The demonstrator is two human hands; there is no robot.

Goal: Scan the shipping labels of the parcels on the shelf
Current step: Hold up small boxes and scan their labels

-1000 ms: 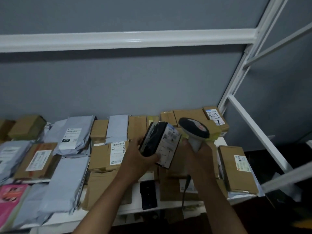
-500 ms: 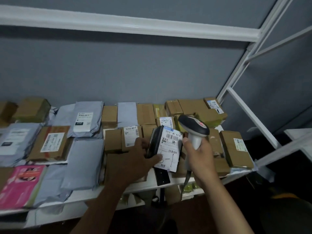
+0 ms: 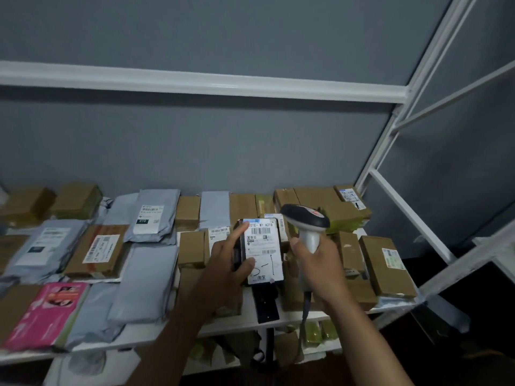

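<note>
My left hand holds a small black parcel above the shelf, thumb on its white shipping label, index finger along its top left corner. The label faces up toward me, barcodes showing. My right hand grips the handle of a grey barcode scanner, whose dark head sits just right of the parcel's top edge. The scanner's cable hangs below my wrist. Cardboard boxes and grey mailer bags cover the white shelf.
A pink parcel lies at the front left. Brown boxes sit near the shelf's right end, beside the white frame post. A black object lies on the shelf under the held parcel. More parcels fill the lower shelf.
The black parcel has turned from tilted to label-up and flat toward me. The scanner stays just right of it. The camera view shifted, showing more of the shelf's left side.
</note>
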